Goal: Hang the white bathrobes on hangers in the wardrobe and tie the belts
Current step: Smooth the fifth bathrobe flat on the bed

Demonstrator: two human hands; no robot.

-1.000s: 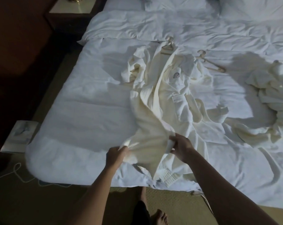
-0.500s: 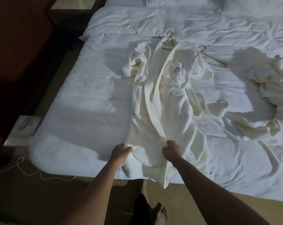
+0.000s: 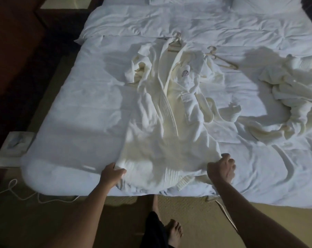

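Two white bathrobes lay on the bed (image 3: 80,97) and neither had reached the wardrobe, which was nowhere in view. The nearer bathrobe (image 3: 169,126) was spread flat with its collar toward twelve o'clock, a hanger (image 3: 175,42) already tucked into its neck, so I judged that robe partly prepared; its belt (image 3: 209,111) trailed loose at about two o'clock from the robe's middle, untied. The second bathrobe (image 3: 292,92) sat crumpled well apart at three o'clock, and a spare hanger (image 3: 221,59) lay bare on the sheet between the two. My left hand (image 3: 111,176) gripped the hem at its seven o'clock corner, fingers curled into the cloth. My right hand (image 3: 221,169) held the hem's five o'clock corner, fingers bent around a fold, though blur hid how firmly. The fabric stretched taut between both hands, directly at twelve o'clock from my bare foot (image 3: 173,231) on the carpet. By my reckoning, most of the job remained: lifting, hanging, tying, then the other robe.
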